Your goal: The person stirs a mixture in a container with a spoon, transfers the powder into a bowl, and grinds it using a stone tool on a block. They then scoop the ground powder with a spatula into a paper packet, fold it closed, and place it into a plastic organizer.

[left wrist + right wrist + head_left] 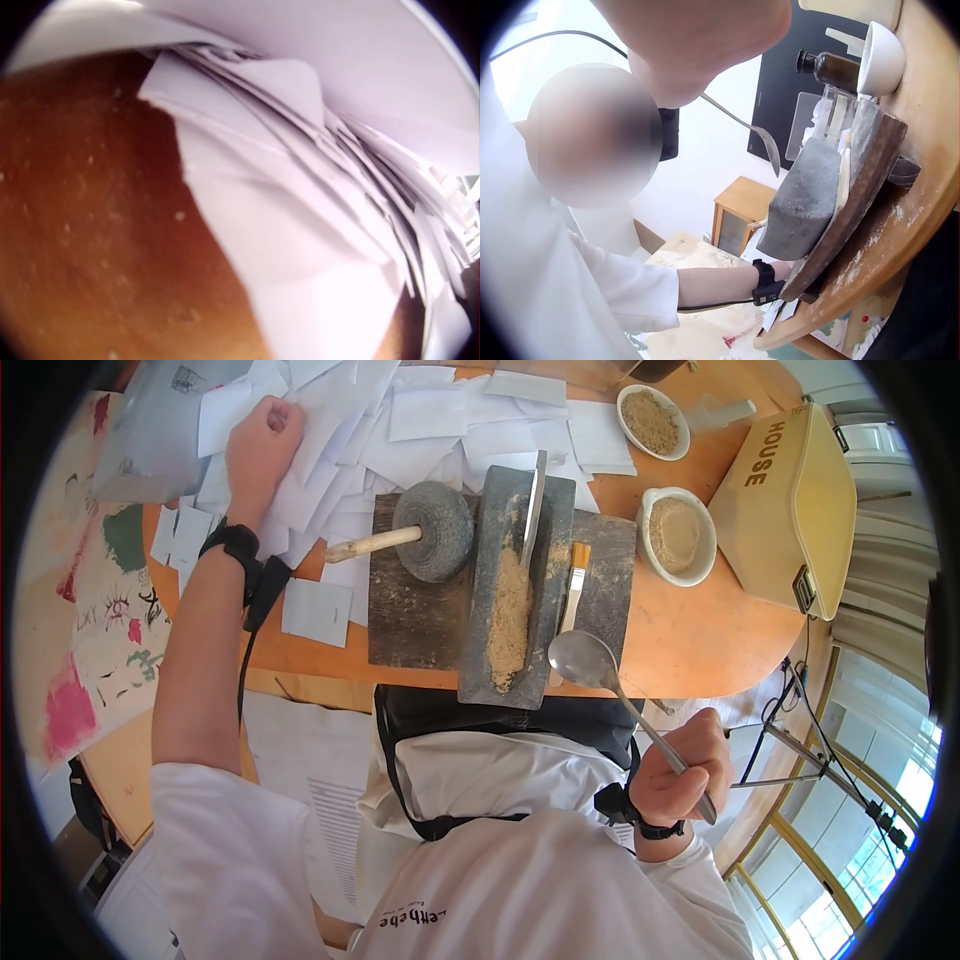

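In the head view, my right hand (683, 772) grips the handle of a metal spoon (585, 660), its bowl over the table's front edge. My left hand (262, 455) is among white paper packets (425, 412) at the back left, fingers curled; I cannot tell whether it holds one. Layered paper (285, 187) fills much of the left wrist view, where that hand is hidden. Between the hands, a grey stone trough (482, 550) holds tan powder (510, 615) and a long metal blade (535, 500). A stone wheel (435, 532) with a wooden handle lies to its left.
The trough and wheel sit on a dark wooden board (400, 630). Right of the trough lies a flat brush (577, 575). Two white bowls of powder (655, 422) (712, 540) stand at the right, beside a cream box (790, 510) marked HOUSE. A clear bin (150, 435) is back left.
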